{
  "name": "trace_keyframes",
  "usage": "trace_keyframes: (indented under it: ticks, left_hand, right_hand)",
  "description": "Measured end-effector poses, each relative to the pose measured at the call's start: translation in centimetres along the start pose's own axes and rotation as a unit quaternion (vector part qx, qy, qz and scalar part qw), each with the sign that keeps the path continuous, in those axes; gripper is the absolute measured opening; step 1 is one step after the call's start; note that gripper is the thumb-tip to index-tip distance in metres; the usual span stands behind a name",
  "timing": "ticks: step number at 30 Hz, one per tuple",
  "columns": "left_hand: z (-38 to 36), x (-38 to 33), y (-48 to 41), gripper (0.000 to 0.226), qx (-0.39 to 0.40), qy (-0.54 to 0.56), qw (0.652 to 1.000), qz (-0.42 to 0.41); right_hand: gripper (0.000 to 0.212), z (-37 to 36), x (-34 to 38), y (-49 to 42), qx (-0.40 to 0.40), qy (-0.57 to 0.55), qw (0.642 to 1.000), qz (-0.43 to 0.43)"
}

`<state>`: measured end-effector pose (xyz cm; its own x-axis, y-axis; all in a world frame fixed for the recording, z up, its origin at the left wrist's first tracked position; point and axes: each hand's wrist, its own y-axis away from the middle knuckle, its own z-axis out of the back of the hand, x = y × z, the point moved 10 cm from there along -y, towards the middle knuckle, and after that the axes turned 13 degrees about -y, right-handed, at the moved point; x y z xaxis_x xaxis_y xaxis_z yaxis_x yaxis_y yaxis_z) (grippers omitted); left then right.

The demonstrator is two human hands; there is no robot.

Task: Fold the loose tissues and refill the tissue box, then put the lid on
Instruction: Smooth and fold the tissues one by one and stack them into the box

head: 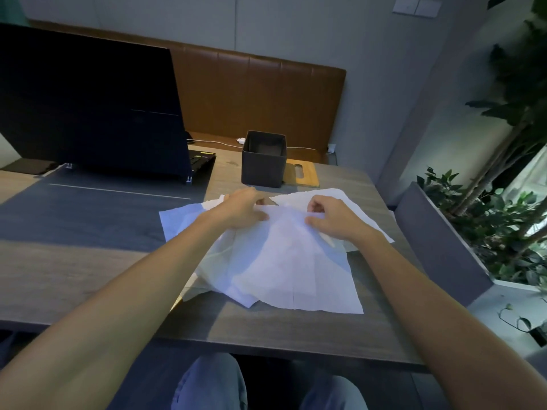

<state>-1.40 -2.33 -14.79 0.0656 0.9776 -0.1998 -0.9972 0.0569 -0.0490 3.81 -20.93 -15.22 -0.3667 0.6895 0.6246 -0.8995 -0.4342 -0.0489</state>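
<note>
Left hand (243,209) palm down, fingers curled, pinching the far edge of the top tissue (284,261) between thumb and fingertips. Right hand (331,217) same pose just beside it, thumb and curled fingers nipping the same edge. Both arms bare.

Top tissue: thin white sheet, soft, roughly square, faint crease lines, near corner flat on the table (88,270). Under it a loose pile of tissues (189,220), overlapping at odd angles, edges ragged in places; at least four sheets, exact count not readable.

Tissue box (263,161): one, dark grey, square, open top, matte fabric-like walls, upright just beyond the hands, apart from the pile. Looks empty as far as the inside shows. Lid (302,173): one, flat light wood with an oval slot, lying on the table behind and right of the box, touching or nearly so.

Table: grey wood grain, with a darker blue-grey mat on the left. One open laptop (94,113), black, on it. White cable (213,142) runs behind the box. Brown padded bench back (260,93) beyond. Leafy plants (503,202) right.
</note>
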Motion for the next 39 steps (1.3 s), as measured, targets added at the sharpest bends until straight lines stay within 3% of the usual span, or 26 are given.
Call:
trace_keyframes:
  ticks: [5,11,18,24,28,32,34,39]
  left_hand:
    - [3.1,-0.6,1.2,0.03,-0.099,0.017,0.995,0.001]
    - [6.0,-1.8,4.2,0.026,-0.162,0.07,0.984,-0.018]
    - [5.0,-3.3,8.9,0.018,-0.107,0.051,0.985,-0.124]
    - [0.6,-3.4,11.6,0.014,-0.006,0.016,0.988,-0.155]
    - [-0.8,-3.2,12.4,0.02,0.061,0.037,0.987,-0.146]
    - [0.5,-2.8,11.2,0.047,-0.003,0.085,0.992,-0.098]
    - [0.5,-2.4,9.8,0.04,-0.034,0.045,0.996,-0.074]
    - [-2.8,-2.5,7.0,0.033,0.055,-0.045,0.997,-0.04]
  right_hand:
    - [0.02,1.1,1.5,0.6,0.007,-0.047,0.999,0.02]
    - [0.003,2.1,3.9,2.5,0.012,-0.026,0.997,0.078]
    - [0.005,1.1,5.3,7.2,0.079,0.003,0.991,0.109]
    - [0.007,-2.0,4.9,10.5,0.167,0.028,0.978,0.12]
    - [0.021,-3.6,4.4,11.5,0.219,-0.005,0.972,0.085]
    - [0.025,-2.2,3.3,9.3,0.127,-0.041,0.99,0.043]
    - [0.019,-1.5,2.3,7.9,0.075,-0.013,0.997,0.028]
    - [0.021,-3.4,1.2,6.5,0.098,0.041,0.994,0.017]
